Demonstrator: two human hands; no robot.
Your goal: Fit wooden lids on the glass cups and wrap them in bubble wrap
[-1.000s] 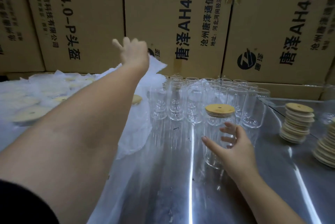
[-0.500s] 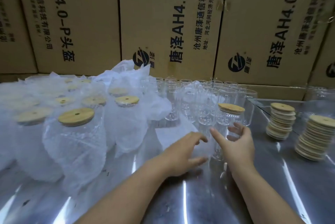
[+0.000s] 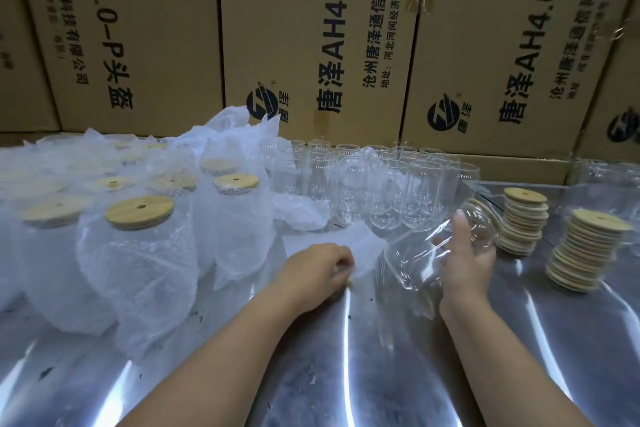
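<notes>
The right hand reaches forward, palm inward, thumb raised. Its grip is wrapped round a cup that tilts with the base down-left and the lid up-right. Whether the base touches the surface I cannot tell. Left of the cup, the left hand lies knuckles up, its grip curled and pinching a wrap sheet that spreads flat up to the cup's base.

Behind the cup stands a cluster of empty cups, close to the raised thumb. Just right of the cup stand 2 lid stacks, the nearer one almost at the lid. Far left of the cup are wrapped cups, crowding the sheet's left edge. Boxes wall off everything behind the cup.
</notes>
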